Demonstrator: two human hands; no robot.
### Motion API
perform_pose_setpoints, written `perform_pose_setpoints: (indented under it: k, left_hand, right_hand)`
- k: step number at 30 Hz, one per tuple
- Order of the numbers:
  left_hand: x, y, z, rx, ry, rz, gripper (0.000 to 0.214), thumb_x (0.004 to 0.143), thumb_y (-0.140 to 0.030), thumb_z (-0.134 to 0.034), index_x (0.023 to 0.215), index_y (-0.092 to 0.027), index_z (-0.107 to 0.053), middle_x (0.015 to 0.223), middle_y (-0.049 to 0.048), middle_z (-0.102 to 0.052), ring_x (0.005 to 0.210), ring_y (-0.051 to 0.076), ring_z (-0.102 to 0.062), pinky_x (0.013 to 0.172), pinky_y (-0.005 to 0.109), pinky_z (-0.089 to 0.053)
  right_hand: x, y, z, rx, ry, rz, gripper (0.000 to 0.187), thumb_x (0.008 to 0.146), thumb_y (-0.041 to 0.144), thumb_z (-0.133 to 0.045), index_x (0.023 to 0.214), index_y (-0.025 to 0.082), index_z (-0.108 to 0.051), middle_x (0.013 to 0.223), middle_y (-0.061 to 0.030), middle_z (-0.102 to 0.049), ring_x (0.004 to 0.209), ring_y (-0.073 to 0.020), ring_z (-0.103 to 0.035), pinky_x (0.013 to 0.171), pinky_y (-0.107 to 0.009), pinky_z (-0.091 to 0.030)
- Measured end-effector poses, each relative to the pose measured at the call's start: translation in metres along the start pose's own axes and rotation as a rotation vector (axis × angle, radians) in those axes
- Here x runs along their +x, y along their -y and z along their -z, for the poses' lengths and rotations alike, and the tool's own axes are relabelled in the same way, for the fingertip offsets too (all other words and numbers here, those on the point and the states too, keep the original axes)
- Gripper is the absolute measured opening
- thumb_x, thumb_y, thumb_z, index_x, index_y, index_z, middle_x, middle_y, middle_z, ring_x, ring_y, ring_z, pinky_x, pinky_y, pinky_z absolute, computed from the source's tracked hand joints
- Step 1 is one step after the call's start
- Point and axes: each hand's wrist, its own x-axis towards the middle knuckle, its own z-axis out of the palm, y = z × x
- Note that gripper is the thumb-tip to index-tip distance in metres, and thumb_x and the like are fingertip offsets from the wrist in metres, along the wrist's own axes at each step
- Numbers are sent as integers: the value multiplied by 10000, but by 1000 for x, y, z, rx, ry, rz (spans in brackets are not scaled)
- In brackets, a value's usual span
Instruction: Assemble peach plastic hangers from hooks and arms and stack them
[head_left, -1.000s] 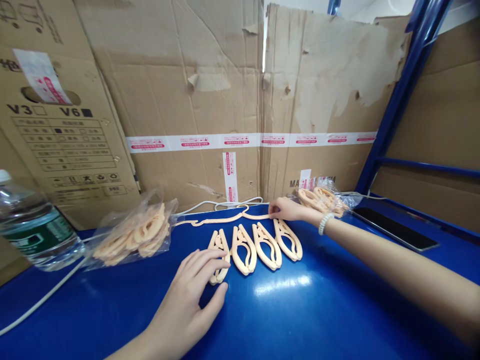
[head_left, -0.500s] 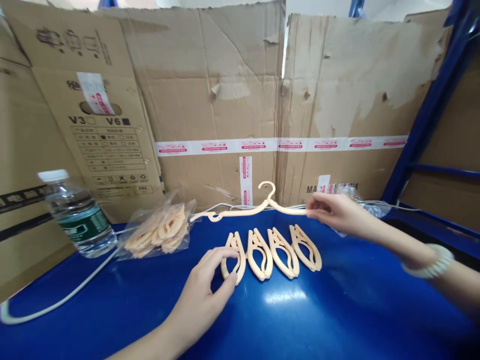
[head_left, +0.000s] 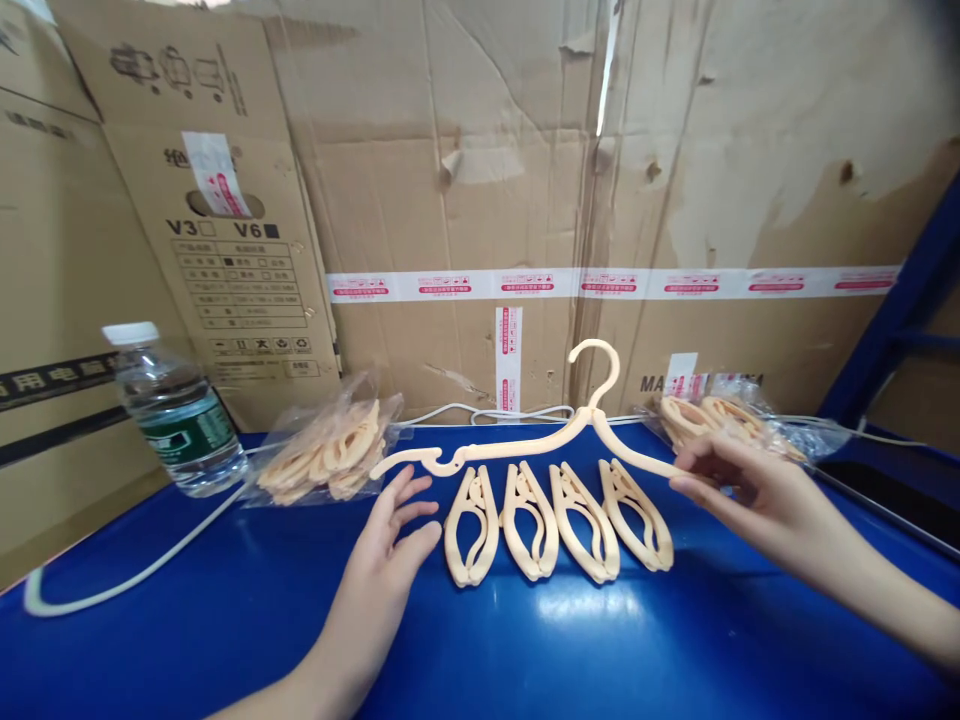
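While the unfolded hanger (head_left: 525,446) stretches across the back of the blue table (head_left: 570,660), hook (head_left: 616,375) upward, the right hand (head_left: 757,485) has one tip pinched in its grip. Left hand (head_left: 394,535) near the opposite tip, loose, grasping nothing; contact, if any, I cannot tell. Four folded hangers (head_left: 552,535) lie in a row just in front, between the hands. Farther out: left bag (head_left: 330,460) and right bag (head_left: 731,412) of hangers, bottle (head_left: 180,425) at far left, cardboard (head_left: 450,220) behind.
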Motion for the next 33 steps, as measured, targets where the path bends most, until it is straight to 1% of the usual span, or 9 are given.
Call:
perform_pose_setpoints:
  k: [4, 7, 10, 12, 16, 19, 26, 29, 33]
  left_hand:
    - [-6, 5, -3, 88, 131, -105, 570, 842, -407, -559, 1361, -234, -398, 1403, 135, -485, 1170, 290, -575, 887, 413, -547]
    - [-13, 2, -4, 232, 227, -220, 577, 871, -379, -548, 1413, -255, -396, 1423, 119, -471, 1267, 291, -503, 1015, 453, -467]
    - [-18, -4, -4, 375, 317, -379, 526, 879, -303, -565, 1395, -303, -463, 1384, 80, -513, 1317, 274, -451, 1114, 464, -354]
    - [-19, -7, -4, 399, 319, -424, 422, 898, -287, -552, 1319, -322, -549, 1285, 56, -583, 1220, 245, -542, 1061, 410, -426]
    - [-17, -10, -3, 379, 251, -383, 282, 887, -329, -582, 1160, -312, -652, 1045, 18, -684, 934, 198, -667, 830, 301, -548]
    - [-15, -11, -2, 352, 217, -333, 288, 860, -368, -619, 1139, -312, -661, 1023, 5, -710, 886, 203, -678, 826, 314, -552]
    - [-15, -14, -2, 319, 230, -217, 323, 833, -429, -624, 1119, -285, -670, 813, -7, -726, 797, 228, -692, 959, 429, -503]
    - [-15, -13, -3, 318, 232, -211, 330, 831, -443, -622, 1122, -293, -663, 813, -14, -722, 756, 218, -690, 965, 435, -498]
    - [-14, -14, -3, 317, 261, -196, 326, 831, -438, -619, 1123, -301, -664, 899, -6, -730, 782, 219, -693, 940, 426, -511]
  right_hand:
    - [-6, 5, -9, 7, 102, 7, 199, 908, 409, -555, 822, 230, -571, 708, -18, -633, 612, -166, -582, 528, -264, -466]
    - [-13, 14, -18, 43, 208, 3, 163, 928, 376, -529, 842, 241, -554, 688, 4, -640, 593, -151, -591, 525, -247, -470]
    - [-18, 22, -23, 82, 262, 6, 169, 943, 359, -503, 830, 241, -549, 683, 9, -644, 584, -148, -601, 521, -243, -479]
    - [-19, 25, -24, 77, 253, 25, 150, 941, 348, -505, 853, 242, -565, 715, -1, -654, 590, -150, -609, 511, -241, -483]
    - [-19, 27, -19, -45, 235, 191, 199, 960, 260, -465, 1104, 270, -602, 952, -57, -685, 771, -178, -643, 614, -267, -523]
    - [-19, 26, -14, -251, 193, 377, 334, 954, 207, -440, 1249, 285, -576, 995, -81, -698, 821, -216, -621, 696, -344, -518]
    - [-25, 26, -5, -647, -8, 532, 410, 897, 123, -380, 1188, 286, -620, 999, -61, -760, 676, -229, -693, 546, -343, -511]
    - [-24, 28, -4, -727, -27, 561, 420, 886, 81, -332, 1109, 256, -642, 980, -68, -764, 591, -207, -693, 483, -318, -512]
    - [-24, 27, -5, -736, -79, 612, 374, 874, 69, -351, 1080, 195, -637, 1083, -144, -729, 700, -253, -734, 501, -329, -553]
